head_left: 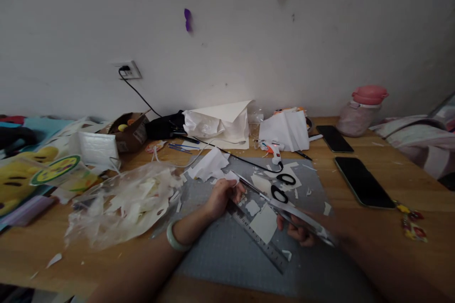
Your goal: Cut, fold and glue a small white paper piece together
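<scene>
My left hand [225, 195], with a pale bangle [175, 238] on its wrist, pinches a small piece of white paper [232, 176] over the grey cutting mat [216, 251]. Fingers closed, my right hand [298, 231] grips a long, slim silver-white tool [302, 218] slanting towards the left hand; its kind is unclear. Black-handled scissors [279, 194] lie just behind the tool, which partly hides them. A steel ruler [261, 239] rests diagonally below my hands, beside a pale card piece [265, 224].
Paper scraps litter the mat. A plastic bag with scraps [124, 208] lies left; a lidded cup [66, 175] stands beyond it. Behind are a white glue gun [276, 155] and its cable. Two phones [363, 182] and a pink-lidded bottle [360, 111] are right.
</scene>
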The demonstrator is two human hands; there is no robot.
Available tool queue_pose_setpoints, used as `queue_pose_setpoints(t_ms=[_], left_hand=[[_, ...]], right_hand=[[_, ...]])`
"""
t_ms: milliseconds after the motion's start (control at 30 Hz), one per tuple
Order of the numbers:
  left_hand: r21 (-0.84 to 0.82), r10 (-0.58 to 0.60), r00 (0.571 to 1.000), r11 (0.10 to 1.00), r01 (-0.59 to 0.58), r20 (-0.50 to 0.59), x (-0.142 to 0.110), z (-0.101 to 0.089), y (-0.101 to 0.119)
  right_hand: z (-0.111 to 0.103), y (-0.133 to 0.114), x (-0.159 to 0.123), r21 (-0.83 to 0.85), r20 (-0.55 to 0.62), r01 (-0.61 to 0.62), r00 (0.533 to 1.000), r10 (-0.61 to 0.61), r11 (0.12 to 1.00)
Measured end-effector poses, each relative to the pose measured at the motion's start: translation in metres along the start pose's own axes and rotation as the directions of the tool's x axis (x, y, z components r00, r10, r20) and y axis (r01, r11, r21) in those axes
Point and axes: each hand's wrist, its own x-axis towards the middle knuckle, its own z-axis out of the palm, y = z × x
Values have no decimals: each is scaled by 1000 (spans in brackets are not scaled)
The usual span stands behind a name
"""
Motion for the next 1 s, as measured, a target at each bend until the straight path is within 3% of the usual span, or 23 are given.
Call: queue_pose_setpoints(t_ms=[400, 867, 1000], left_hand=[[19, 27, 1000, 999, -27, -8, -1, -1, 0], [63, 18, 1000, 998, -17, -21, -1, 0, 0], [56, 19, 1000, 998, -18, -14, -1, -1, -1]], right_hand=[[0, -3, -1, 30, 99, 44, 994, -47, 999], [-10, 2, 4, 152, 109, -27, 994, 10, 988], [-6, 0, 2, 116, 82, -22, 997, 13, 993]])
